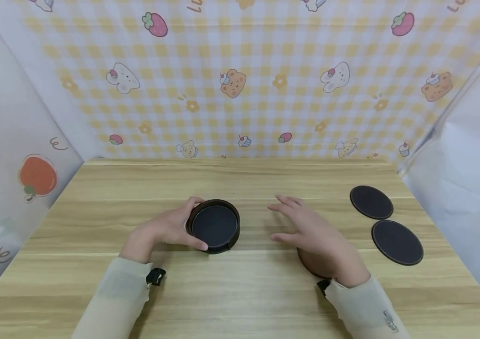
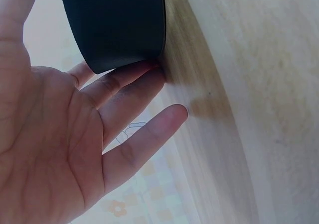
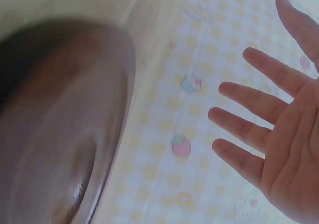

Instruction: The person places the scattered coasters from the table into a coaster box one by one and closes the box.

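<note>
A round black coaster holder [image 1: 234,239] stands near the middle of the wooden table, with a dark round coaster [image 1: 215,227] lying inside it. My left hand [image 1: 172,227] grips the holder from its left side, thumb at the near rim and fingers around the back. In the left wrist view, the holder's smooth dark wall [image 2: 117,25] lies against some fingers [image 2: 130,97]. To the right, my right hand [image 1: 308,228] hovers with fingers spread and holds nothing. Below its wrist lies a brownish coaster [image 1: 314,263], partly hidden; the right wrist view shows this coaster [image 3: 75,124] large and blurred.
Two more dark round coasters lie at the table's right side, a farther coaster [image 1: 371,202] and a nearer coaster [image 1: 397,242], almost touching. A checked cloth backdrop [image 1: 261,94] hangs behind the table [image 1: 231,301], and white sheets flank both sides.
</note>
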`<state>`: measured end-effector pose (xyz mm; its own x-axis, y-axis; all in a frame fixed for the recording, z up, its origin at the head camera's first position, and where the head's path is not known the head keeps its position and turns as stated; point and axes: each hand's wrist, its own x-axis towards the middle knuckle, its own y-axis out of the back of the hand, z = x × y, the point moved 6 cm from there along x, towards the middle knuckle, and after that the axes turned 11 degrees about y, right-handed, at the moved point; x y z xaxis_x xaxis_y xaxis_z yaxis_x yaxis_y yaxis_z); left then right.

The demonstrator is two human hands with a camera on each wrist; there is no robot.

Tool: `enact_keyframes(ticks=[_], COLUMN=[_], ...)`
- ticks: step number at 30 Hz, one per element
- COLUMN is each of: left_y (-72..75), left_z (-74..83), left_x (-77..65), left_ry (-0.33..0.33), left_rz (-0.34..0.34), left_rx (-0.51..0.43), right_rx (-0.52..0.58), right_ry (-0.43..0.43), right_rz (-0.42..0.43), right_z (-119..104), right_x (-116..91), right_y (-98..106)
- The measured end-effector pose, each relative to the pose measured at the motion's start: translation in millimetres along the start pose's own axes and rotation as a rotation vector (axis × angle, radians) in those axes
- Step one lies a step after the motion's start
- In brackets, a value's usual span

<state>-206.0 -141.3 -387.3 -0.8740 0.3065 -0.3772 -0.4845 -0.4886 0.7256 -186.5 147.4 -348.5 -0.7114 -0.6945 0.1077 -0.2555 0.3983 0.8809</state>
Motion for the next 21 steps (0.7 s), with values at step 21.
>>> enact_keyframes(ticks=[21], left_y=[-0.8], left_z=[0.3], left_x=[0.2], left_ry=[-0.001], left_rz=[0.004], left_rx=[0.004], right_rx=[0.013], right_ry=[-0.182], right_rz=[0.169], right_z=[45], right_x=[-78], right_y=[57])
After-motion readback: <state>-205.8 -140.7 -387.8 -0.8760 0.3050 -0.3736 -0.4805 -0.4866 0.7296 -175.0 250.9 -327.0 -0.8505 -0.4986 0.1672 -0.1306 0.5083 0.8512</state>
